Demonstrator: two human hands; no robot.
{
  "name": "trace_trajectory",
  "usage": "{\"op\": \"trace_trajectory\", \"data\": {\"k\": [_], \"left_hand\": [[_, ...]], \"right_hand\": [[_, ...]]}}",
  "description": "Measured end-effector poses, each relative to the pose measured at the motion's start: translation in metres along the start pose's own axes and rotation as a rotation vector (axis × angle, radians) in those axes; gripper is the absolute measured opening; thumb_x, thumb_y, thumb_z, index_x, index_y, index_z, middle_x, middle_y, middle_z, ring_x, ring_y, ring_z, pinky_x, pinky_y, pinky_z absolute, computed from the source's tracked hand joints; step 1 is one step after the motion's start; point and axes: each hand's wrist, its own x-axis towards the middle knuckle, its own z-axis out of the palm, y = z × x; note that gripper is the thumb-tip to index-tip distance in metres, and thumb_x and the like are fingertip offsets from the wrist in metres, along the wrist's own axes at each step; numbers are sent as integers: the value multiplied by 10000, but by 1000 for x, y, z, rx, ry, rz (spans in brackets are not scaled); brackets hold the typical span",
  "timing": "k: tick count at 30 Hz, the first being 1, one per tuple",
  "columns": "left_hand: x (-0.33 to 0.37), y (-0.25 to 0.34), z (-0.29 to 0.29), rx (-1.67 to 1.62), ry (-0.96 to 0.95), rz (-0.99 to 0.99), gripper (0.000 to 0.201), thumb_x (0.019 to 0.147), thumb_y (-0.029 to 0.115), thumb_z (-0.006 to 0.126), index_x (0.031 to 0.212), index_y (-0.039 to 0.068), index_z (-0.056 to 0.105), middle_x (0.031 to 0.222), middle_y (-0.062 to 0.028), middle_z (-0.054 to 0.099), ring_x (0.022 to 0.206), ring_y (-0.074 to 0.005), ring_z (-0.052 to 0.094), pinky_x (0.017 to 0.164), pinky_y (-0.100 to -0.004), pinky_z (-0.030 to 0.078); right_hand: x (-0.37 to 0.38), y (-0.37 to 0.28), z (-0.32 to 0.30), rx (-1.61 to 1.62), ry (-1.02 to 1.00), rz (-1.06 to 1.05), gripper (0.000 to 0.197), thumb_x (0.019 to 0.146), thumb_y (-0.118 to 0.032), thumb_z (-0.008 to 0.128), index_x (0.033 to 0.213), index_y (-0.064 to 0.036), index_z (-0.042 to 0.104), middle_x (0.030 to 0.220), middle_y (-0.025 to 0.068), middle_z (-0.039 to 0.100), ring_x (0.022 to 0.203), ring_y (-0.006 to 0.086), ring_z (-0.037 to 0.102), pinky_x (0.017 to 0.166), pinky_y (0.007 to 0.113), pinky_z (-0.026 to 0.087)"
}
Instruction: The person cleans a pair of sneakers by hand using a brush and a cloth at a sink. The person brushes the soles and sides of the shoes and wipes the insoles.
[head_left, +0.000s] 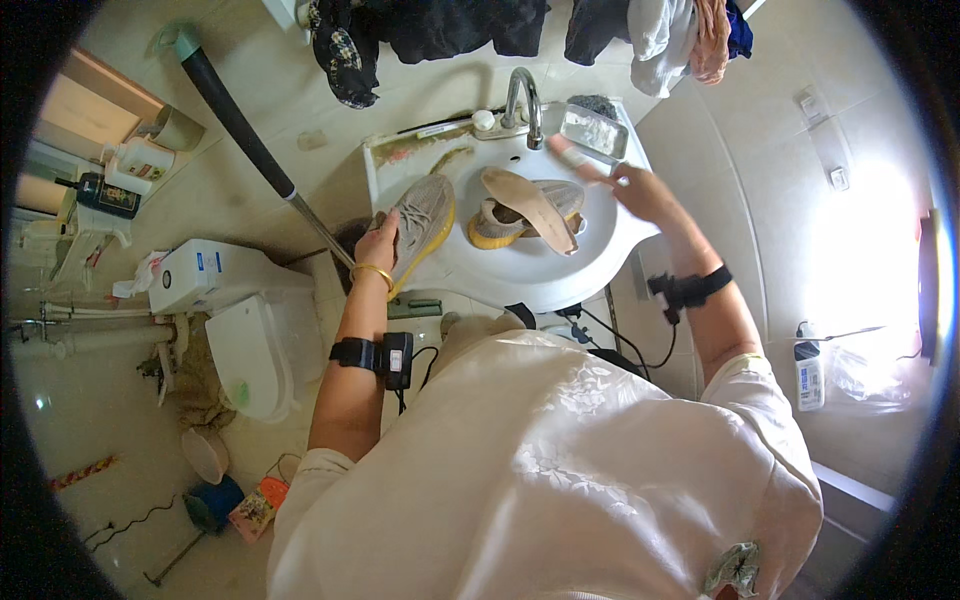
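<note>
My left hand (376,248) is closed on the heel end of a beige knit sneaker (425,213) with a yellow sole, held over the left side of the washbasin (470,277). My right hand (646,194) grips a pinkish brush (580,163), blurred by motion, by its handle. The brush's far end is beside a clear tray (594,134) of whitish contents at the basin's back right corner. In the bowl sits a second sneaker (492,228), partly covered by a tan insole (528,208) lying across it.
A curved chrome faucet (522,105) rises behind the bowl, with a white round cap (484,120) beside it. Clothes (460,25) hang above. A long black-gripped pole (235,120) leans at the left, near a white toilet (250,350). Dark cables (640,362) hang below the basin.
</note>
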Motion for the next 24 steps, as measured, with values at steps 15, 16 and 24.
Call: {"op": "trace_trajectory", "data": {"k": [15, 16, 24], "left_hand": [[34, -18, 12, 264, 267, 256, 494, 780, 448, 605, 854, -39, 646, 855, -151, 644, 796, -290, 591, 773, -420, 431], [17, -5, 16, 217, 233, 185, 448, 802, 399, 585, 779, -48, 615, 800, -141, 628, 733, -284, 572, 732, -423, 426], [51, -21, 3, -417, 129, -122, 220, 830, 142, 559, 730, -53, 539, 715, -94, 550, 632, -206, 520, 568, -352, 420]], "right_hand": [[117, 68, -24, -379, -260, 70, 263, 806, -223, 582, 847, 23, 663, 833, 204, 639, 809, 319, 629, 676, 387, 494], [113, 72, -29, -398, -262, 11, 233, 811, -193, 577, 885, 10, 665, 875, 193, 645, 850, 315, 627, 690, 380, 498], [111, 61, -17, -326, -229, 71, 255, 824, -204, 556, 953, -6, 653, 981, 171, 645, 923, 328, 619, 760, 415, 495]]}}
